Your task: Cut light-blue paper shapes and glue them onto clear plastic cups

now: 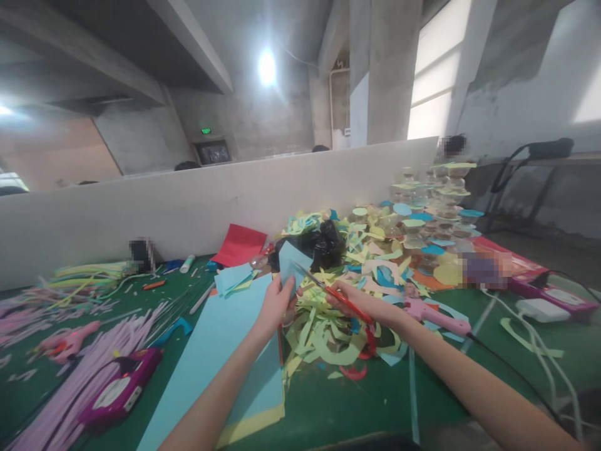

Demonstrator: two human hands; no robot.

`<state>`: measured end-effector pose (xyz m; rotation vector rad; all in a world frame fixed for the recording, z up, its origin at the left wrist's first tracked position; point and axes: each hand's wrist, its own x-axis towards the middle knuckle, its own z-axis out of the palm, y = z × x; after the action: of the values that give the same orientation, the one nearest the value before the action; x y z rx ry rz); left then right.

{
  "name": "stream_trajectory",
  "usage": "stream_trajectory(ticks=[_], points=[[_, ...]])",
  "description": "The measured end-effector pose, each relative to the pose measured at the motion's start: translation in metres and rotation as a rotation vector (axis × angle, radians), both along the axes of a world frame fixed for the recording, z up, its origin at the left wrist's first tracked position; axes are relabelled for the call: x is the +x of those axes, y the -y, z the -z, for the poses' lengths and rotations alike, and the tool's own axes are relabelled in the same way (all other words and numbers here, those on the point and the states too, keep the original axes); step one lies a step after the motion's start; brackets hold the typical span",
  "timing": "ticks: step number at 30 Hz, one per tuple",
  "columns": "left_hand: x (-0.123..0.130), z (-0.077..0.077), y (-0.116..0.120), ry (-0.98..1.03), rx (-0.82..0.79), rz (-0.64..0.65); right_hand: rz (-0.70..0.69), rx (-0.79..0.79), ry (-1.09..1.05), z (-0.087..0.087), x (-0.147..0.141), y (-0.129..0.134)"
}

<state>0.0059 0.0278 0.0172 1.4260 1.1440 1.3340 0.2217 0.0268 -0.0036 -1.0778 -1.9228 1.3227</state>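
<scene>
My left hand (280, 302) is closed on a piece of light blue paper (292, 263), held up over the table between thumb and fingers. Red-handled scissors (350, 303) are in my right hand (354, 302), their blades pointing left and meeting the right edge of the blue paper. Whether the blades are parted is too small to tell. Beneath my left forearm lies a stack of large light blue sheets (220, 344), with yellow sheets showing at its lower edge. Green and yellow paper scraps (323, 332) are heaped below the scissors.
A pink glue gun (436, 315) with a cable lies right of my right hand. Behind are a black plastic bag (323, 241), red paper (239, 244) and stacked clear cups (413, 235) with paper discs. Lilac strips (107, 357) and a purple power strip (122, 385) are at the left.
</scene>
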Motion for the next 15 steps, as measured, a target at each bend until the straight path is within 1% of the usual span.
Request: stream_trajectory(ticks=[3,7,10,13,15], points=[[0.000,0.000,0.001,-0.005,-0.006,0.008,-0.009,-0.024,-0.036,-0.004,-0.001,0.003],[-0.001,-0.001,0.001,-0.005,-0.016,0.004,-0.053,-0.094,-0.129,-0.012,-0.005,0.009],[0.000,-0.002,0.001,0.004,-0.025,0.006,-0.072,-0.125,-0.156,-0.014,-0.007,0.011],[0.000,-0.003,0.002,0.009,-0.026,0.004,-0.056,-0.089,-0.121,-0.011,-0.004,0.009],[0.000,-0.004,0.003,0.002,-0.017,0.011,-0.015,-0.016,-0.084,-0.007,0.000,0.007]])
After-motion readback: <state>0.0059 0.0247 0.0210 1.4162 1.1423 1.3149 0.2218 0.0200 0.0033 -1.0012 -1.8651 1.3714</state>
